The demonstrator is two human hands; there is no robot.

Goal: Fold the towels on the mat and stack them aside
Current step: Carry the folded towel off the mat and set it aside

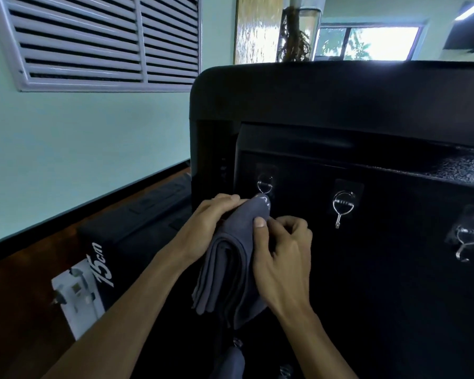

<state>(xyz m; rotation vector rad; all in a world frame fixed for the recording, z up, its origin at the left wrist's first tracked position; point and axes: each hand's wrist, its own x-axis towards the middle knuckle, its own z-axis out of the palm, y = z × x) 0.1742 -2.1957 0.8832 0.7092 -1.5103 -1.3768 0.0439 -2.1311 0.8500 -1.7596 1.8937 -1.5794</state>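
Two bare forearms reached up from the bottom edge toward a dark upright panel. Far left, a white louvred vent with slanted slats sat high on the pale green wall, and below it a black box printed "15cm" lay on the reddish-brown floor, a white printed label on its near end.

The left hand came in from the lower left, wrist bent, its fingers curled over the top of a folded slate-grey cloth towel and pressing the upper corner toward a small silver wire hook. The towel hung in several soft layers, its folded edges stacked in narrow ridges down the left side, its top rounded and catching a glossy highlight just beneath that hook; whether it actually touched the hook could not be told. It hung against the black panel, between the two hands.

The right hand rose from the lower right, knuckles outward, thumb laid on the towel's right edge and the other fingers tucked in, pinching the fabric.

Further right, a second silver ring-shaped hook on a clear adhesive pad was fixed to the matte panel, and a third hook near the right edge was blurred. Above, a bright window showed past the panel's rounded top.
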